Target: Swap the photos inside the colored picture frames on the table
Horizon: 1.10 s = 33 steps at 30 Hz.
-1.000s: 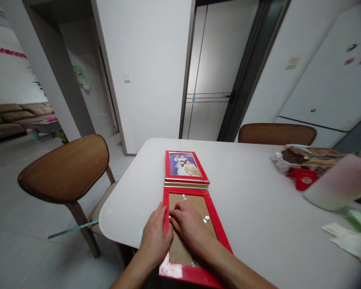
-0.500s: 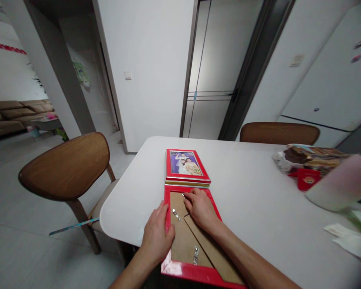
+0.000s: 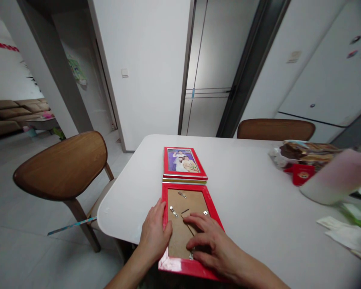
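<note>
A red picture frame [image 3: 215, 208] lies face down at the table's near edge, its brown backing board [image 3: 176, 237] showing. Small metal clips, such as the upper one [image 3: 182, 194] and the left one [image 3: 173, 211], sit around the board. My left hand [image 3: 153, 228] grips the left border, thumb on top and fingers along the outer side. Over the lower right of the board is my right hand [image 3: 213, 243], fingers curved and apart. Its thumb and a fingertip are at the bottom clip [image 3: 191, 255], partly hidden. Just beyond lies another red frame [image 3: 201, 160], photo side up, on a stack.
The white table [image 3: 243, 192] also bears a pink-and-white tumbler [image 3: 333, 176], a red packet [image 3: 302, 174], plastic-wrapped goods [image 3: 307, 152] and tissues [image 3: 345, 237] on the right. Wooden chairs stand at the left [image 3: 63, 164] and far side [image 3: 275, 129].
My right hand has moved from the upper clip down toward me to the bottom clip. The upper clip and the right one are uncovered. My left hand keeps its hold on the border.
</note>
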Each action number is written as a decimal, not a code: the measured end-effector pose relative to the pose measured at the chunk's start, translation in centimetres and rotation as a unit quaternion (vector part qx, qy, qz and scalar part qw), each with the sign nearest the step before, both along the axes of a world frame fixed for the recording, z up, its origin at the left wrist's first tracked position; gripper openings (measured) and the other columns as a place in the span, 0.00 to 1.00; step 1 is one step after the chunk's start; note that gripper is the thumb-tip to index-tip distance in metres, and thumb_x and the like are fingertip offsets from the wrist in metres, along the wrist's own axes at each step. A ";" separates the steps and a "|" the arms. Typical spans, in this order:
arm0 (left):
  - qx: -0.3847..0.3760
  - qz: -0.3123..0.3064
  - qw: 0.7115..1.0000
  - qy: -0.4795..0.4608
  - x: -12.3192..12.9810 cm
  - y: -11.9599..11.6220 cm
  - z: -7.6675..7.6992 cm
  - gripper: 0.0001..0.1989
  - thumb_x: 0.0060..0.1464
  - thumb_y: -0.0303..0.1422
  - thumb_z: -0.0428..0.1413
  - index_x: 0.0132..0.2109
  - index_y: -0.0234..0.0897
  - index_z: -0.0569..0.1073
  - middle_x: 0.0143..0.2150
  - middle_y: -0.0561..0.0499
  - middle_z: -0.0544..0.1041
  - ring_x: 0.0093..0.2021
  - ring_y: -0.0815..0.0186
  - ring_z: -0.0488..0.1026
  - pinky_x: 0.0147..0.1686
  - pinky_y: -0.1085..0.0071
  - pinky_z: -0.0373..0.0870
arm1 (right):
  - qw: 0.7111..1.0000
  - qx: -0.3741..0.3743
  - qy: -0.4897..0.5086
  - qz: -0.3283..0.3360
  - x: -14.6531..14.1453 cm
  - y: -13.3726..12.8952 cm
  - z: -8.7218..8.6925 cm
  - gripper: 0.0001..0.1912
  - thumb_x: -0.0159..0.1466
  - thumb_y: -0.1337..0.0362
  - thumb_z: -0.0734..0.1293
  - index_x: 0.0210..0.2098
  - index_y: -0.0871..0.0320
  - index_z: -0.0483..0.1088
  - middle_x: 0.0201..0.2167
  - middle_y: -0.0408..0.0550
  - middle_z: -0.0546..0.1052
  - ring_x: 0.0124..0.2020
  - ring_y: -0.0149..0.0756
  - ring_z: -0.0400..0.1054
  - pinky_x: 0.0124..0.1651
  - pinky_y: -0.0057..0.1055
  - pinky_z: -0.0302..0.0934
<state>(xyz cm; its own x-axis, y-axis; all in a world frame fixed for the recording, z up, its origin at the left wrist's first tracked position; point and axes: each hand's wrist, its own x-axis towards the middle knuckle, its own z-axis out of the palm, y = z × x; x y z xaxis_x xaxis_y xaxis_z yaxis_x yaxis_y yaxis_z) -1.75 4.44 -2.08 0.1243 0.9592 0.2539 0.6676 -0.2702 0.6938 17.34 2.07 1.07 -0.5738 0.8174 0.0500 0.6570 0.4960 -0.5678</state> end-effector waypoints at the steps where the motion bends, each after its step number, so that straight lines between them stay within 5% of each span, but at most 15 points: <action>1: -0.001 -0.001 1.000 0.006 0.0 0.0 0.0 0.25 0.46 0.27 0.48 0.54 0.31 0.60 0.56 0.43 0.60 0.56 0.59 0.56 0.55 0.59 0.50 | 1.000 0.007 -0.001 -0.008 -0.2 -0.1 -0.1 0.09 0.50 0.66 0.65 0.30 0.48 0.73 0.52 0.43 0.62 0.55 0.42 0.48 0.56 0.45 0.40; 5: -0.004 -0.003 0.999 0.039 0.1 0.0 0.0 0.24 0.47 0.28 0.46 0.54 0.28 0.59 0.57 0.40 0.59 0.56 0.59 0.56 0.55 0.60 0.51 | 0.999 0.033 0.009 -0.035 -1.0 0.1 -0.4 0.05 0.52 0.64 0.64 0.26 0.51 0.73 0.47 0.46 0.66 0.52 0.40 0.53 0.53 0.41 0.46; 11: -0.016 -0.002 0.997 0.076 0.1 -0.1 0.2 0.24 0.48 0.28 0.46 0.54 0.27 0.58 0.57 0.40 0.57 0.56 0.59 0.54 0.55 0.61 0.50 | 0.984 0.057 -0.012 -0.170 -0.6 0.4 -0.7 0.19 0.50 0.60 0.64 0.42 0.58 0.68 0.47 0.53 0.65 0.46 0.42 0.58 0.49 0.39 0.52; 16: -0.016 0.005 0.999 0.042 0.0 0.0 0.2 0.24 0.48 0.30 0.47 0.54 0.28 0.59 0.57 0.40 0.59 0.55 0.58 0.56 0.54 0.61 0.51 | 0.980 0.054 -0.019 -0.191 -0.7 0.8 -0.7 0.18 0.50 0.65 0.61 0.41 0.60 0.67 0.38 0.52 0.68 0.40 0.39 0.61 0.44 0.33 0.56; 22: -0.046 0.002 0.988 -0.145 0.7 -0.3 1.5 0.19 0.44 0.34 0.52 0.45 0.34 0.68 0.55 0.43 0.61 0.56 0.58 0.55 0.54 0.63 0.49 | 0.976 0.071 0.009 -0.205 -1.4 0.8 1.3 0.17 0.48 0.67 0.60 0.38 0.59 0.68 0.35 0.50 0.68 0.39 0.38 0.61 0.43 0.34 0.56; 25: -0.089 0.007 0.952 -0.293 0.6 -0.2 2.4 0.12 0.45 0.37 0.51 0.38 0.35 0.69 0.45 0.46 0.71 0.46 0.59 0.67 0.46 0.65 0.61 | 0.978 0.087 0.051 -0.183 -2.2 0.6 2.4 0.16 0.50 0.66 0.61 0.39 0.57 0.67 0.37 0.50 0.68 0.40 0.37 0.61 0.43 0.34 0.57; 28: -0.137 0.027 0.933 -0.331 -1.2 0.3 3.1 0.13 0.47 0.41 0.47 0.35 0.35 0.66 0.29 0.51 0.75 0.28 0.63 0.72 0.28 0.69 0.68 | 0.976 0.095 0.079 -0.179 -1.7 1.0 2.6 0.17 0.53 0.61 0.60 0.42 0.56 0.66 0.41 0.50 0.68 0.41 0.37 0.62 0.43 0.34 0.58; 33: -0.171 0.089 0.929 -0.317 -7.2 1.1 2.9 0.14 0.42 0.43 0.51 0.30 0.35 0.65 0.21 0.56 0.71 0.19 0.67 0.68 0.19 0.74 0.63 | 0.949 0.072 -0.028 -0.305 2.0 2.6 0.5 0.23 0.55 0.58 0.57 0.47 0.62 0.62 0.39 0.55 0.68 0.37 0.40 0.65 0.39 0.35 0.58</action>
<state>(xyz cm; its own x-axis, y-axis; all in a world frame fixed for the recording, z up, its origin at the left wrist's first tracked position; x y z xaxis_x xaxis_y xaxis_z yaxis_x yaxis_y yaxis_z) -8.91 5.54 0.82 -0.1147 0.9881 -0.1024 0.1094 0.1150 0.9873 19.38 4.70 1.56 -0.0021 0.9856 0.1692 0.8743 0.0840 -0.4781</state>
